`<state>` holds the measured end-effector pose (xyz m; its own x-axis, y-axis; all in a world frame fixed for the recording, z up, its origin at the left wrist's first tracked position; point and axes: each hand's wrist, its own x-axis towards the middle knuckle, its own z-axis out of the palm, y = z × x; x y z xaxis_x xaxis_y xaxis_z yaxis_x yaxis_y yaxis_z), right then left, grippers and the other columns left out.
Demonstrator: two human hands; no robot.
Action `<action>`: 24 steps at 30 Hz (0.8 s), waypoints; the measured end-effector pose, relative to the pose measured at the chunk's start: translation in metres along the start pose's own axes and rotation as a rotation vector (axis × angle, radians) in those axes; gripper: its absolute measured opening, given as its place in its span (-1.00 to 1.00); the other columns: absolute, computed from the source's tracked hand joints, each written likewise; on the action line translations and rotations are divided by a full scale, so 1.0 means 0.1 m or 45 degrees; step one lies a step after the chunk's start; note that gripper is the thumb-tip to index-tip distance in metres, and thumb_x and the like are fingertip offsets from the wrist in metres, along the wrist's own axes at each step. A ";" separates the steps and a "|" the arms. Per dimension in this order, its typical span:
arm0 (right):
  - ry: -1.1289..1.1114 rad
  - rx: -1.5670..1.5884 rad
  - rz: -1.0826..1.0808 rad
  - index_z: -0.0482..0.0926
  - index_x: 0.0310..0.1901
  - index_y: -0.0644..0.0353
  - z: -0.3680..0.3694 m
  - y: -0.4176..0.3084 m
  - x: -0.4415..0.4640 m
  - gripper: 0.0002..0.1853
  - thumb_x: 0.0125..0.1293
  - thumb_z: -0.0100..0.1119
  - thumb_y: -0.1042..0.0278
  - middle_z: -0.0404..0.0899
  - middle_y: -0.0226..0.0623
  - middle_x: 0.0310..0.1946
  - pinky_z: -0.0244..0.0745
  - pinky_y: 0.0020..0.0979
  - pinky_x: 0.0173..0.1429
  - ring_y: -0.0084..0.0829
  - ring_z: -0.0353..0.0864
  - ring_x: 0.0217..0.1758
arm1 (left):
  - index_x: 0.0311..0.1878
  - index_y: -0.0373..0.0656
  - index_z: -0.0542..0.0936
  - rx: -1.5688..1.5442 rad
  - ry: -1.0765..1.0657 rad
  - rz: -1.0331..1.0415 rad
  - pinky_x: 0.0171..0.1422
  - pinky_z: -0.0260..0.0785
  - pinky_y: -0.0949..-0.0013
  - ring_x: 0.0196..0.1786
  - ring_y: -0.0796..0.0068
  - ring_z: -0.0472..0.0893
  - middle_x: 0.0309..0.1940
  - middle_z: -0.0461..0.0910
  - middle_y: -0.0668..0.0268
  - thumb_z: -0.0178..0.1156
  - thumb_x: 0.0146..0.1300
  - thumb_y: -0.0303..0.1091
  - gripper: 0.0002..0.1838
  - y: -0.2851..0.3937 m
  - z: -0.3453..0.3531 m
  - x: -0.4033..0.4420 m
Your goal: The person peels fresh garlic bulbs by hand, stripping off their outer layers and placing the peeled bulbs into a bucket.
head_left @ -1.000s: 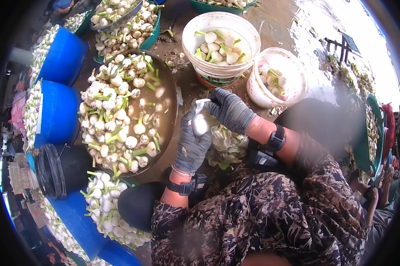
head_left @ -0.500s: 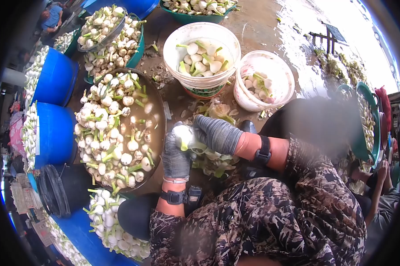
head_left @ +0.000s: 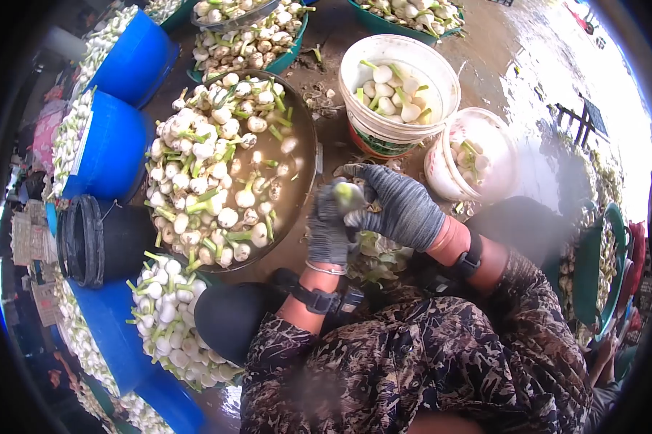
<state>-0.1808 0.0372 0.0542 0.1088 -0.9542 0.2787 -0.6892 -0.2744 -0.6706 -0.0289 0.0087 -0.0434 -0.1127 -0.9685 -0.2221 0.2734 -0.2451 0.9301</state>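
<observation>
In grey knitted gloves, my two hands meet in front of my lap around one garlic bulb [head_left: 349,194], its cut green stem end facing up toward me. My left hand [head_left: 329,233] is closed round the bulb's left side. From the right, my right hand [head_left: 407,208] curls its fingers and thumb against the same bulb. Whether the right fingers also pinch a strip of skin is hidden. Below my hands lies a heap of peeled leaves and skins [head_left: 381,259]. A wide basin [head_left: 313,155] of murky water and piled garlic bulbs [head_left: 195,170] is to the left.
Beyond my hands stand a large white bucket [head_left: 355,112] and a smaller white bucket [head_left: 441,177], both holding cleaned garlic. Blue tubs [head_left: 112,155] heaped with garlic line the left, beside a black bucket [head_left: 123,235]. Green basins [head_left: 297,54] of bulbs sit farther back on wet ground.
My view has swung left, so the surroundings sit farther right. The bulb has turned its stem end upward, and my right hand has closed in over it.
</observation>
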 end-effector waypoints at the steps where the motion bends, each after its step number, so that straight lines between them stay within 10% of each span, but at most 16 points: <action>1: -0.054 0.020 0.007 0.55 -0.21 0.23 0.00 -0.03 0.07 -0.59 0.16 0.34 0.02 0.55 -0.03 -0.31 0.50 -0.13 -0.13 -0.01 0.58 -0.25 | 0.19 -0.14 0.50 0.302 -0.132 0.233 -0.12 0.53 0.38 -0.16 0.43 0.62 -0.13 0.62 0.29 -0.06 0.50 -0.03 -0.57 0.01 0.05 -0.06; 5: 0.217 0.245 0.129 0.54 -0.30 0.17 -0.14 0.04 0.43 -0.83 0.28 0.24 0.26 0.57 -0.10 -0.45 0.48 -0.15 -0.29 -0.03 0.57 -0.37 | 0.24 -0.06 0.45 -0.244 -0.204 -0.444 -0.46 0.45 0.52 -0.41 0.52 0.63 -0.06 0.62 0.31 -0.05 0.51 -0.12 -0.64 0.34 0.03 -0.22; 10: 0.658 -0.452 0.213 0.54 -0.02 0.18 -0.09 0.57 1.12 -0.72 0.34 0.18 0.22 0.63 0.00 -0.21 0.54 -0.11 -0.06 0.02 0.63 -0.17 | 0.20 -0.11 0.47 -0.357 -0.087 -0.299 -0.55 0.40 0.58 -0.49 0.57 0.60 -0.08 0.62 0.29 -0.01 0.50 -0.23 -0.69 0.45 -0.18 -0.23; 16: -0.752 -0.751 -0.088 0.39 0.33 -0.07 1.28 0.35 1.83 -0.49 0.33 0.03 0.36 0.56 -0.09 0.08 0.42 -0.11 0.25 -0.12 0.54 0.18 | 0.16 -0.20 0.48 0.007 -0.047 -0.176 -0.26 0.49 0.49 -0.34 0.61 0.57 -0.09 0.61 0.33 0.00 0.48 -0.33 -0.72 0.47 -0.43 -0.21; 24: -1.130 -1.361 -0.033 0.28 0.42 -0.17 2.10 0.80 2.11 -0.44 0.39 0.03 0.18 0.44 -0.14 0.30 0.04 0.17 0.43 -0.07 0.41 0.36 | 0.19 -0.21 0.46 -0.094 -0.076 -0.194 -0.16 0.46 0.47 -0.31 0.61 0.54 -0.12 0.58 0.31 -0.03 0.49 -0.32 -0.70 0.69 -0.56 -0.20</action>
<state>-0.0625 -0.2111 -0.0855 0.2661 -0.8165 -0.5124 -0.8439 -0.4542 0.2855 0.0456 0.0090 0.0086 -0.2144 -0.9160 -0.3391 0.3181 -0.3937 0.8624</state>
